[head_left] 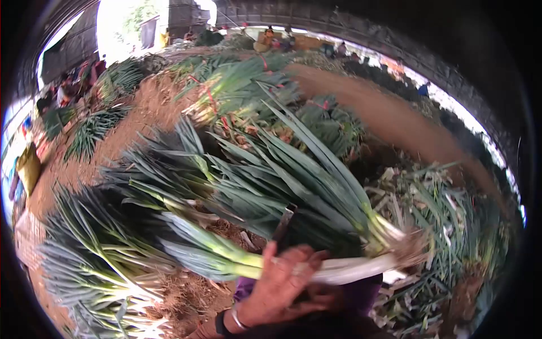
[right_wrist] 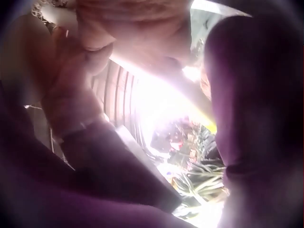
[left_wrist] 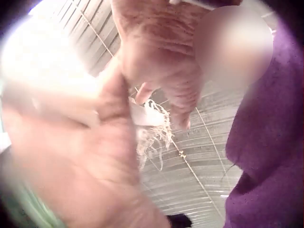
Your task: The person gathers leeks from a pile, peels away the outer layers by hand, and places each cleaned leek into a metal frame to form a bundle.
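White leek stalks (head_left: 344,271) gripped in left hand (head_left: 276,285) to steady the bundle; right hand (left_wrist: 159,59) beside roots (left_wrist: 152,135), grip unreadable.

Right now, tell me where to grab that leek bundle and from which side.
Grip the white stalks just short of the roots, beside where the left hand grips the leek bundle. Probably come from below, on the person's side: the stalks lie together there in one firm shaft, while the leaves fan wide and loose at the far end.
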### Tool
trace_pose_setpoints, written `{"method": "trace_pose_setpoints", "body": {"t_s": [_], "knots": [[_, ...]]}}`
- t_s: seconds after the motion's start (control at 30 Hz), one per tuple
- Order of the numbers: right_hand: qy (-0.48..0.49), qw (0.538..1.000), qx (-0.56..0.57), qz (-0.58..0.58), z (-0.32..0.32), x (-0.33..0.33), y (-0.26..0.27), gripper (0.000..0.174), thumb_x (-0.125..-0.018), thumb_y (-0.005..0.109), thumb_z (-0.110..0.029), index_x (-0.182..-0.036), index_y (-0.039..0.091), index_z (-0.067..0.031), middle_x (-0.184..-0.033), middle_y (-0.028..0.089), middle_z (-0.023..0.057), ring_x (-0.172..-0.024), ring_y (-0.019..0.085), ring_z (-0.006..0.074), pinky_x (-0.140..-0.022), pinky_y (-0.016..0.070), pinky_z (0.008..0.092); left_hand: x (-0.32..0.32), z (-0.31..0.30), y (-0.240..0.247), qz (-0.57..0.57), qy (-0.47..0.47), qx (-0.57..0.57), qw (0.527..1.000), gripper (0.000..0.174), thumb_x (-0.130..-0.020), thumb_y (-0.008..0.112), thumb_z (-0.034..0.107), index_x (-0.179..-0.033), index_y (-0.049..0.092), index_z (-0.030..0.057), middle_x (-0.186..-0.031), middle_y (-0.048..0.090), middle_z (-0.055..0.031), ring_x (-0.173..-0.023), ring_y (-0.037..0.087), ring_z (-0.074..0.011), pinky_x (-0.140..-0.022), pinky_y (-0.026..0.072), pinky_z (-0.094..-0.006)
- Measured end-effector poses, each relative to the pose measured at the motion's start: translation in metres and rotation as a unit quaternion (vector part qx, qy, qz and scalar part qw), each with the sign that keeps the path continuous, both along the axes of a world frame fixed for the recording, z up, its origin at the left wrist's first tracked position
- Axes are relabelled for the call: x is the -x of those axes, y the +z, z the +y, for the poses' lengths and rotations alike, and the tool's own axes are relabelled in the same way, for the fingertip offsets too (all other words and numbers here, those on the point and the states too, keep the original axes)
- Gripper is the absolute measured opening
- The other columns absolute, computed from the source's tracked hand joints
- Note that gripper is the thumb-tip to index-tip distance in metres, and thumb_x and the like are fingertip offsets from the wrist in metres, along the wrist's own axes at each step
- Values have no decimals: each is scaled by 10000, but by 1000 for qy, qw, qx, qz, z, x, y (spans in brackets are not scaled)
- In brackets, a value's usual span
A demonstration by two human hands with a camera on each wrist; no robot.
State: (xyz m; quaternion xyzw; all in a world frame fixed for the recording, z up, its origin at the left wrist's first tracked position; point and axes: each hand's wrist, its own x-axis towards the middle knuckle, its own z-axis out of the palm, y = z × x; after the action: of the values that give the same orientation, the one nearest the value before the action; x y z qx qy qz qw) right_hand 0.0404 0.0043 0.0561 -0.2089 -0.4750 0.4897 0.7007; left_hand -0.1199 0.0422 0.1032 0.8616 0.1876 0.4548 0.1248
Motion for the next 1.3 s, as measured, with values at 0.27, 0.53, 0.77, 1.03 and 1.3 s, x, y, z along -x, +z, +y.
{"method": "trace_pose_setpoints", "body": {"t_s": [0.27,0.53,0.77,1.03,1.3], "knots": [[-145,986,-47,74,-97,-103,11,467,-757,735,-468,-957,422,-185,-870,530,13,-991,565,293,-995,344,575,-40,-15,-64,167,4,9,986,878,-565,801,328,-1340,458,98,-1127,479,-170,-1084,479,-381,-1011,278,-611],[-287,924,93,234,-182,-161,-43,741,-702,720,-501,-1239,490,-46,-1080,601,166,-1078,572,347,-955,445,492,-125,-48,-70,324,-107,-6,940,736,-511,778,292,-1169,522,85,-937,449,-123,-875,454,-312,-778,374,-451],[-384,823,106,404,-251,-221,-127,707,-816,591,-623,-1255,501,-77,-1192,589,154,-1072,581,329,-896,480,532,-150,-68,-96,411,-128,-72,900,656,-600,721,395,-1132,525,65,-975,470,-148,-871,456,-320,-795,365,-467],[-669,691,223,157,-317,-320,-133,334,-944,572,-362,-1163,540,-112,-1041,616,48,-877,590,173,-784,499,380,-159,-66,-92,426,-159,-60,889,645,-638,700,439,-1104,503,39,-983,480,-160,-878,469,-330,-807,356,-457],[-522,601,276,-539,-262,-247,-39,352,-814,711,-231,-1111,612,-69,-1069,634,90,-1047,578,237,-948,425,372,-154,-57,-86,393,-177,26,902,634,-639,739,429,-1097,529,45,-931,491,-129,-883,480,-312,-789,354,-436]]}}
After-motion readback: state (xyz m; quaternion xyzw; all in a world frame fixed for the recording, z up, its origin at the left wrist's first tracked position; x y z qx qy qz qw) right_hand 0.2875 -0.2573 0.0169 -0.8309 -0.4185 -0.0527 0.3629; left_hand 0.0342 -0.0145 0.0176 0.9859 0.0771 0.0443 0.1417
